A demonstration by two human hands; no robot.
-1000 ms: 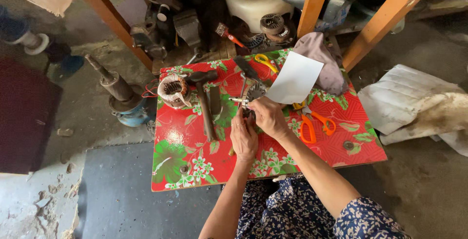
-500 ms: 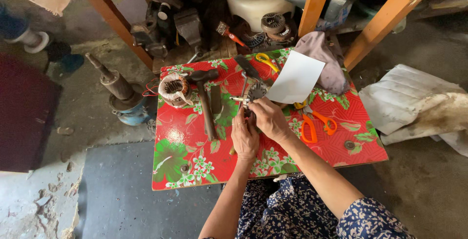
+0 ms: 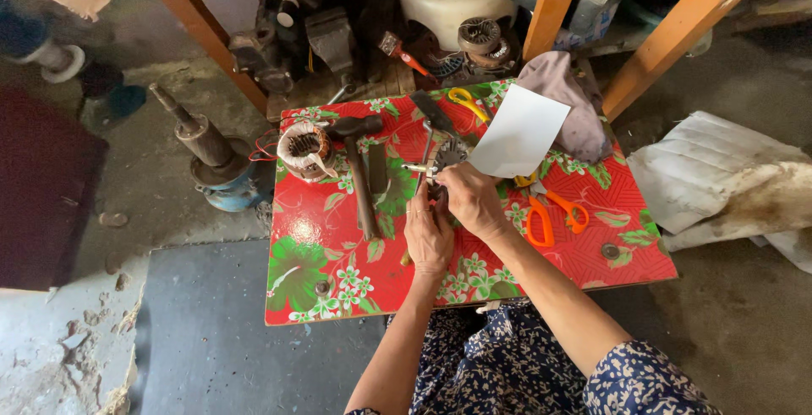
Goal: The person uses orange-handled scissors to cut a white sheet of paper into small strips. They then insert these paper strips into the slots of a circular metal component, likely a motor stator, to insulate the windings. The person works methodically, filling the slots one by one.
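While our left hand (image 3: 429,233) and right hand (image 3: 470,199) pinch a small metal part (image 3: 446,158), possibly toothed, the wound stator coil (image 3: 303,149) and hammer (image 3: 359,170) lie untouched; work midway.

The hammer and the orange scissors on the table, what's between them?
In the head view, both hands, left hand and right hand, lie between hammer and orange scissors.

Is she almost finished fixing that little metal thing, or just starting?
Hard to say how near the end it is. Already set out on the red flowered table: a hammer, orange scissors and a wound wire coil. In hand now: the left hand and right hand both work on a small metal part. The coil lies untouched, apart from the hands.
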